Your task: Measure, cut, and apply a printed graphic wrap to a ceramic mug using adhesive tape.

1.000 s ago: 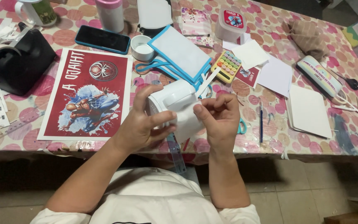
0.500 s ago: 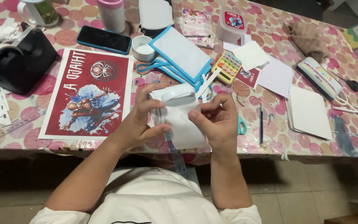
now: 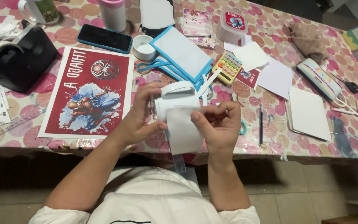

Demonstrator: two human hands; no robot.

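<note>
In the head view, a small white lidded pot (image 3: 175, 99) was held at the centre of the frame, the left hand (image 3: 139, 120) closed around its side. A white paper strip (image 3: 183, 130) was pinched at its top edge by the right hand (image 3: 218, 126) and laid against the pot. The strip would best be kept square to the rim and pressed on flat, so that creases were avoided. A red poster (image 3: 88, 97) lay at the left.

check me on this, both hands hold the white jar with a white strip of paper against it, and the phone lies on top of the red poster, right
Not quite. The head view shows the phone lying on the tablecloth just above the red poster, not on it. The rest holds: the left hand and right hand hold the white jar with the white paper strip against it.
</note>
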